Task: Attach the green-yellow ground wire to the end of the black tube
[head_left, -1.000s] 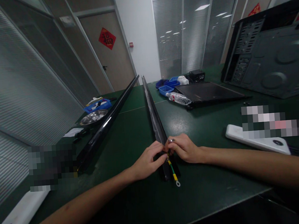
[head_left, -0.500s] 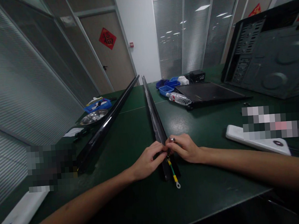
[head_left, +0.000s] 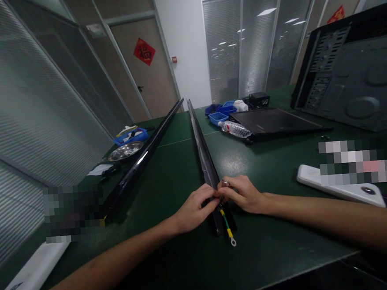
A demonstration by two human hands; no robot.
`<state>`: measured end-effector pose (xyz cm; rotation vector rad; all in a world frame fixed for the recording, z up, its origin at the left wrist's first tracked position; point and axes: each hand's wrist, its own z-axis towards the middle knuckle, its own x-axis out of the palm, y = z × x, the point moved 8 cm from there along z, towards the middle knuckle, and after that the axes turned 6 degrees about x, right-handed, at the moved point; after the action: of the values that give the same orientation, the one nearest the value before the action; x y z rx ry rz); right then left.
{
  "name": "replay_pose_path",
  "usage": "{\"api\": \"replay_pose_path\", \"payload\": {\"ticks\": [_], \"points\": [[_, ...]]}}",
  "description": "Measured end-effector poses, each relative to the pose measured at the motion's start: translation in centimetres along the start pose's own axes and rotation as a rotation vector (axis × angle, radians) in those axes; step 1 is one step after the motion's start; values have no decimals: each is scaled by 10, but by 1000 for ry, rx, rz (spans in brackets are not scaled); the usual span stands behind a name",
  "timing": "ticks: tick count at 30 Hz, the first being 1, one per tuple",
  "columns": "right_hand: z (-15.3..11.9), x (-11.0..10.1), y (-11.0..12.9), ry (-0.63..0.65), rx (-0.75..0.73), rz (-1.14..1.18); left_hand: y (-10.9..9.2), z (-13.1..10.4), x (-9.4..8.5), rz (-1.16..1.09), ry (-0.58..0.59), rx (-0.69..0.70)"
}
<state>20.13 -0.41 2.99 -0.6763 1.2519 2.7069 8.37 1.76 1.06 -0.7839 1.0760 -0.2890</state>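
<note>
A long black channel-shaped rail [head_left: 206,157] lies lengthwise on the green table, its near end under my hands. From that end sticks out a short green wire [head_left: 227,224] with yellow sleeves and a metal ring terminal at its tip. My left hand [head_left: 198,208] is closed in a pinch over the rail, just above the wire. Opposite it, my right hand [head_left: 246,195], with a ring on one finger, pinches at the same spot, and the fingertips of both meet. Whatever they grip there is hidden by the fingers.
A second black rail [head_left: 141,159] runs along the left. Beyond it are a metal bowl [head_left: 126,151] and a blue basket [head_left: 140,136]. To the right are a plastic bottle [head_left: 235,129], a flat dark panel [head_left: 281,120], a computer case [head_left: 354,72] and a white device [head_left: 340,187].
The view has shifted slightly, so everything appears a little further right. Both hands stay pinched at the same place on the rail.
</note>
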Motion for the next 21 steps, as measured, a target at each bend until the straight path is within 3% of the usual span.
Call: {"api": "replay_pose_path", "payload": {"ticks": [21], "points": [[1, 0, 5, 12, -39, -78, -5, 1, -1, 32, -1, 35]]}}
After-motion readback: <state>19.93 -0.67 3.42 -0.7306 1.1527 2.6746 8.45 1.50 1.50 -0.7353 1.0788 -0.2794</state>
